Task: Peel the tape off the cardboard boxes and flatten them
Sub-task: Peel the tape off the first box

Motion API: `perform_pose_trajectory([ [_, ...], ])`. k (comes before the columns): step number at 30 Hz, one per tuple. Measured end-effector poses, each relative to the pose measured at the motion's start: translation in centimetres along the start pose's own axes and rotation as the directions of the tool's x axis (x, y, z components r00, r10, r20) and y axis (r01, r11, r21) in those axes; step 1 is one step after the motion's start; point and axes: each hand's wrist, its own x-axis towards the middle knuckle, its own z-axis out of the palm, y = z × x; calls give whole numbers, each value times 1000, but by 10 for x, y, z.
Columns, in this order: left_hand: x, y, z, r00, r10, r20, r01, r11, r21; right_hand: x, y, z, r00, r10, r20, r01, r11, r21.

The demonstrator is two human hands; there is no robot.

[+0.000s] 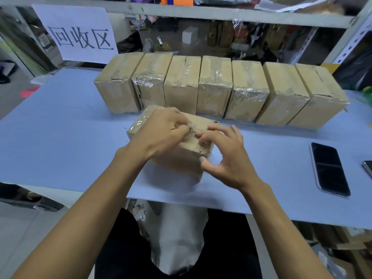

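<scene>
Blue table (60, 137): left hand (161, 131) pinches tape on box (181, 158); right hand (227, 158) fingers spread, touching box.

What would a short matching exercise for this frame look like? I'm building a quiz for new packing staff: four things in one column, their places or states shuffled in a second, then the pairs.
Things
1. near box
2. row of boxes
3. phone
4. paper sign

Places or states
A. lies flat, screen dark, at the table's right side
B. hangs at the back left, with black characters
C. under both hands, tape being picked at
D. lined up side by side, still taped and unflattened

Pairs: 1-C, 2-D, 3-A, 4-B

The left hand pinches at the tape on top; the right hand steadies the near box.
</scene>
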Motion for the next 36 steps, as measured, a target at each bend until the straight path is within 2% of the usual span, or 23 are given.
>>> perform_pose_trajectory([
  [7, 8, -4, 2, 997, 69, -26, -66, 992, 103, 10, 11, -5, 997, 75, -8, -74, 997, 8],
  [11, 9, -13, -2, 997, 51, -56, -50, 999, 10, 21, 3, -12, 972, 218, 86, -222, 974, 46],
  [14, 14, -21, 2, 987, 158, -15, -156, 983, 92, 35, -2, -10, 972, 191, 135, -190, 982, -21],
  [16, 13, -25, 8, 979, 187, -81, -177, 977, 121, 40, -2, -4, 975, 172, 142, -167, 985, -46],
  [18, 9, -24, 9, 970, 103, -218, -105, 994, 2, 40, -2, 3, 977, 179, 114, -175, 983, -48],
  [20, 7, -26, 8, 963, 3, -271, -37, 992, -121, 36, -1, 6, 981, 179, 79, -177, 984, -31],
  [26, 9, -24, 10, 951, -63, -304, 37, 995, -91, 33, 4, 2, 982, 161, 100, -153, 985, -83],
  [29, 7, -24, 16, 940, -33, -339, 29, 999, -17, 37, 2, 0, 978, 166, 124, -153, 982, -109],
  [31, 6, -21, 23, 943, -4, -334, 47, 992, 121, 40, 3, -3, 978, 160, 135, -145, 983, -114],
  [33, 4, -16, 26, 936, -36, -349, 120, 968, 222, 45, 5, -6, 965, 160, 206, -133, 981, -139],
  [36, 4, -12, 26, 936, -62, -345, 155, 957, 247, 54, 4, -6, 931, 201, 304, -174, 978, -115],
])
